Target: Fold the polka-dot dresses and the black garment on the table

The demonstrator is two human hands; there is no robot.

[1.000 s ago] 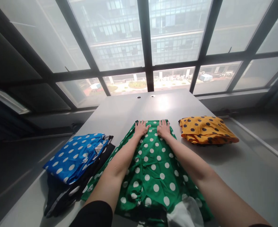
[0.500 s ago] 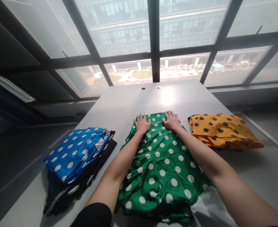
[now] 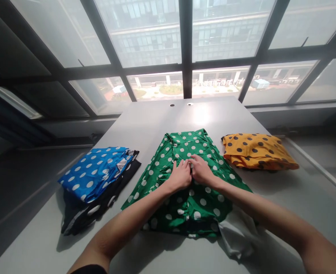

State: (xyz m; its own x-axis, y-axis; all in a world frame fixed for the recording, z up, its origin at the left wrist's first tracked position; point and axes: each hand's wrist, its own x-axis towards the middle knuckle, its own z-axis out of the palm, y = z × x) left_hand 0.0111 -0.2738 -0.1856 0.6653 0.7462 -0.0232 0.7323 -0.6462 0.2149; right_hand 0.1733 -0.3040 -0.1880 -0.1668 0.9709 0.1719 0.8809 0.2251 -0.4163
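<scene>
Left hand (image 3: 181, 176) and right hand (image 3: 202, 171) meet on green cloth (image 3: 196, 207), centred presumably for even reach; cannot tell if either grip pinches. Blue cloth (image 3: 95, 169), orange cloth (image 3: 259, 150) flank it.

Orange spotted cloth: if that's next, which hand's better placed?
Probably the right hand: it's nearer the orange cloth, which lies on that side; the left hand is farther across the green cloth.
</scene>
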